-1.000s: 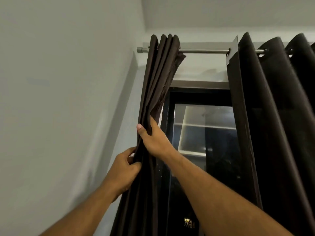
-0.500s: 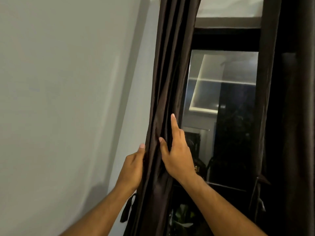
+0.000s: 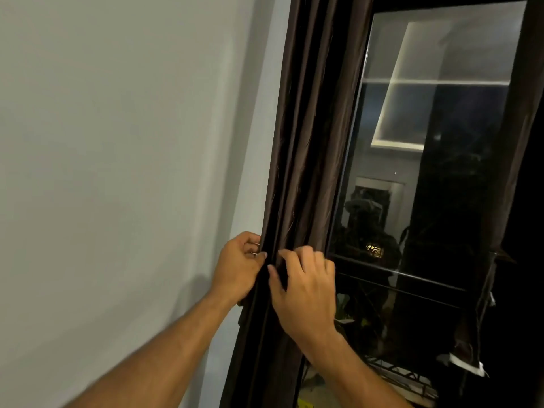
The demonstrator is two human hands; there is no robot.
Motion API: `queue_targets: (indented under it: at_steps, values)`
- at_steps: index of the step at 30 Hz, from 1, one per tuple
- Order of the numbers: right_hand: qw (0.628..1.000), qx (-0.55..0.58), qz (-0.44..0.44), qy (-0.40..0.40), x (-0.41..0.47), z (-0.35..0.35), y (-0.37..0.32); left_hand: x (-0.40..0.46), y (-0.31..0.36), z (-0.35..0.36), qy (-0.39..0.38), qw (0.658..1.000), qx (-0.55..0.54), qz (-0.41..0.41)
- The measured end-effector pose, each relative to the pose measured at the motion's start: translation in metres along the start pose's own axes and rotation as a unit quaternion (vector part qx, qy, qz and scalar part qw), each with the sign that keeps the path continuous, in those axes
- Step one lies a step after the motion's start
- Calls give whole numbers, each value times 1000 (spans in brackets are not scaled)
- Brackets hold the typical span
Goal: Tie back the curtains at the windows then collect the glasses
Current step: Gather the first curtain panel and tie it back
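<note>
Setting: room in a home, at night. Evidence: plain painted wall (image 3: 117, 142) meeting a dark-framed window (image 3: 426, 142); dark brown curtain (image 3: 306, 142) gathered in folds along the frame's left edge; pane black outside, reflecting a lit interior with white built-in shelving (image 3: 435, 81).

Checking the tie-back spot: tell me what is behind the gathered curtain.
Beside the curtain, the wall and window frame show. Directly behind the folds, everything is covered; both hands grip them.
</note>
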State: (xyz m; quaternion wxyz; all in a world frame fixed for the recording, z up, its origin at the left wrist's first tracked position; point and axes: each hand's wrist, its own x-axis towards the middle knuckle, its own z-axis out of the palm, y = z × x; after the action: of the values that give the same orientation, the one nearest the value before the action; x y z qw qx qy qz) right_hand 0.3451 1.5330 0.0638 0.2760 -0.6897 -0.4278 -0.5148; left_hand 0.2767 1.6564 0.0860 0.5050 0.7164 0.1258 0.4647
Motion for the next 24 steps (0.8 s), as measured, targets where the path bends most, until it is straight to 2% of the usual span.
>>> queue_targets:
  at_steps: [3, 5, 7, 10, 12, 15, 18, 21, 24]
  values:
    - [978, 78, 141, -134, 3, -6, -5, -9, 4, 1, 53, 998, 16, -8]
    - [965, 74, 192, -163, 3, -6, -1, -14, 7, 1, 75, 996, 44, 2]
    - [960, 75, 220, -156, 4, -5, 1, -17, 8, -1, 74, 994, 76, 5]
    - [967, 103, 197, -125, 2, -2, -1, -16, 6, -4, 71, 993, 99, 3]
    - [969, 94, 173, -150, 1, 3, -7, -15, 3, -6, 68, 993, 101, 9]
    - [958, 56, 211, -185, 8, 17, -13, -11, -4, -9, 63, 993, 102, 19]
    - [958, 38, 230, -168, 9, 27, -17, -10, -8, -12, 60, 993, 95, 44]
    - [960, 110, 182, -181, 3, 32, -28, -13, -8, -9, 27, 994, 78, 68]
    - [947, 205, 172, -176, -7, 28, -33, -15, -8, -9, 28, 992, 82, 86]
